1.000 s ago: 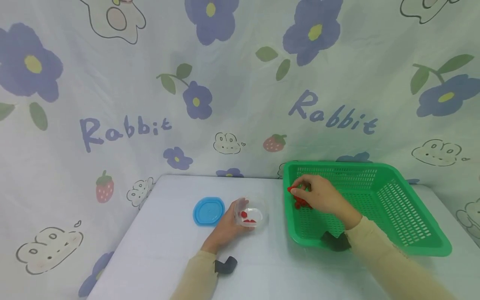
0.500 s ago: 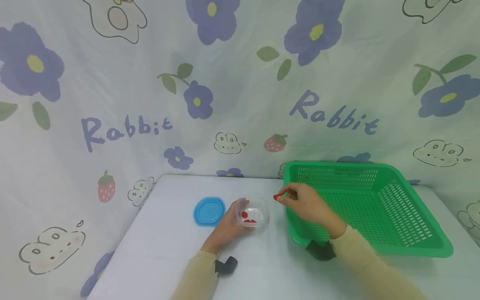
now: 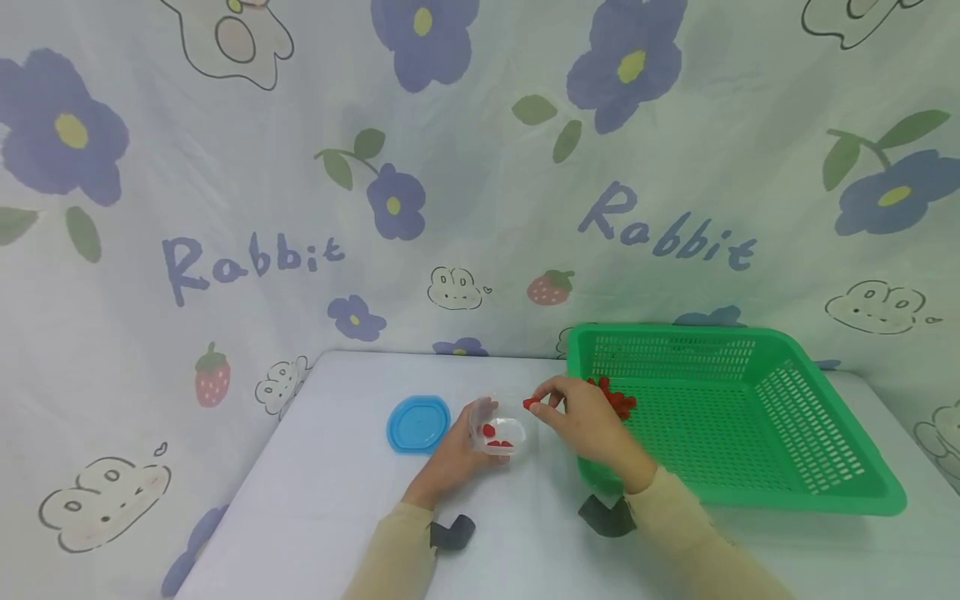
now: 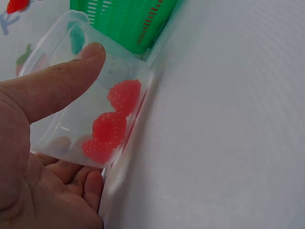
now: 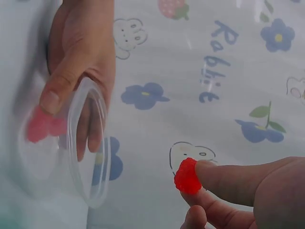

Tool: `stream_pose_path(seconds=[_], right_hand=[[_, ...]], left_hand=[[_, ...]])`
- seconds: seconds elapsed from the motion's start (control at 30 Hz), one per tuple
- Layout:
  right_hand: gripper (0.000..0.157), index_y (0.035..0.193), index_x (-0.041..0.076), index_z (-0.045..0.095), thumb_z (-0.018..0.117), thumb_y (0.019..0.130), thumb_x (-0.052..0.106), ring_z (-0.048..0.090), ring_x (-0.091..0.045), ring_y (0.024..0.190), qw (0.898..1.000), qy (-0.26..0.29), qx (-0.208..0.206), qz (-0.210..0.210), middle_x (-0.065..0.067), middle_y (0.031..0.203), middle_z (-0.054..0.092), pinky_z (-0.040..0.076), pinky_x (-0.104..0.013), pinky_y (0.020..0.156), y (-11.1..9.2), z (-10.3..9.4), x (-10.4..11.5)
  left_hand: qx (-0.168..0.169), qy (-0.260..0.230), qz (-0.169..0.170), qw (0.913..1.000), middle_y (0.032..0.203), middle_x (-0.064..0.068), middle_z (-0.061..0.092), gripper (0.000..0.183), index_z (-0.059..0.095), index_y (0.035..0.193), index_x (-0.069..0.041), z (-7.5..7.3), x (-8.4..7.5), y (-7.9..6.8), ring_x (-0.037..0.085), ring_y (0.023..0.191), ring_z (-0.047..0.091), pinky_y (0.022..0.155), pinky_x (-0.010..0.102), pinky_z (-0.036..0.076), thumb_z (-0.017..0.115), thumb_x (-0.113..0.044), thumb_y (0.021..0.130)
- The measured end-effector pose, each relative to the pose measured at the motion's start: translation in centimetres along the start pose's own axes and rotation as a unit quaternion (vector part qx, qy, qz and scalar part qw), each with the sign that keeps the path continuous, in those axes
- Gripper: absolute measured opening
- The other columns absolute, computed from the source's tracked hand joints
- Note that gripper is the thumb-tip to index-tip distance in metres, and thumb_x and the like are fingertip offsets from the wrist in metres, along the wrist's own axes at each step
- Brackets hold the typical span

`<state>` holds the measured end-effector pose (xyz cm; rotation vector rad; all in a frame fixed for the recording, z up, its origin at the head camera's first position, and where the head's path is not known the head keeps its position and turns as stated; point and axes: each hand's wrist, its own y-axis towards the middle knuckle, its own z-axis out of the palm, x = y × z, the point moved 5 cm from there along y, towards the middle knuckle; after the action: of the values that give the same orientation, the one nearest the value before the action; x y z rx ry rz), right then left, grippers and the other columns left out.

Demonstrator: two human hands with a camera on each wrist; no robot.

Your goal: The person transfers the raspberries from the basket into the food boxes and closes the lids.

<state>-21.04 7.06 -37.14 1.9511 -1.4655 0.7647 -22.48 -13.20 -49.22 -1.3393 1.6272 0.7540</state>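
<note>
A clear plastic tub (image 3: 510,432) stands on the white table, its mouth facing up. My left hand (image 3: 453,450) grips it from the left side, thumb near and fingers behind in the left wrist view. Inside, at the bottom, lie a few red raspberries (image 4: 108,129). Between thumb and fingertips, my right hand (image 3: 588,421) pinches one more raspberry (image 5: 188,176), held just above the tub's right rim and apart from it. Several raspberries (image 3: 619,402) lie in the left end of the green basket (image 3: 750,496), partly hidden behind my right hand.
To the left of the tub a blue lid (image 3: 418,425) lies flat on the white table (image 3: 315,500). The basket fills the table's right side, its left wall close to the tub. A patterned cloth (image 3: 480,167) hangs along the back.
My right hand has moved left, out of the basket and over to the tub, carrying one raspberry. The left hand and the tub have stayed in place.
</note>
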Motion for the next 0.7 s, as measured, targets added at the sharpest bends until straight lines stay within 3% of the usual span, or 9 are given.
stream_pose_path(seconds=[0.23,0.37,0.7], right_hand=[[0.008,0.098,0.012,0.073,0.074,0.092,0.016,0.053,-0.019,0.080,0.999,-0.021,-0.032,-0.023,-0.001,0.086,0.060,0.047,-0.029,0.062,0.0,1.4,0.9],[0.009,0.099,0.011,0.073,0.074,0.092,0.016,0.054,-0.020,0.081,0.998,-0.041,-0.038,-0.022,-0.002,0.088,0.060,0.047,-0.030,0.065,0.3,2.1,1.1],[0.015,0.102,0.009,0.071,0.074,0.093,0.020,0.055,-0.019,0.079,0.996,-0.088,-0.034,-0.006,-0.010,0.092,0.063,0.050,-0.030,0.067,0.8,4.3,1.8]], left_hand=[[0.006,-0.004,0.024,0.9997,0.153,-0.001,0.045,0.093,0.033,0.155,-0.021,-0.1,0.1,0.2,0.030,0.142,0.038,0.111,0.062,0.035,0.087,-0.030,0.080],[0.007,-0.006,0.039,0.9992,0.152,0.002,0.047,0.093,0.033,0.155,-0.016,-0.1,0.2,0.4,0.031,0.142,0.039,0.112,0.062,0.034,0.086,-0.029,0.080],[0.008,-0.007,0.035,0.9993,0.151,0.008,0.045,0.092,0.033,0.155,-0.016,-0.1,0.2,0.5,0.034,0.138,0.043,0.108,0.063,0.038,0.086,-0.031,0.081]])
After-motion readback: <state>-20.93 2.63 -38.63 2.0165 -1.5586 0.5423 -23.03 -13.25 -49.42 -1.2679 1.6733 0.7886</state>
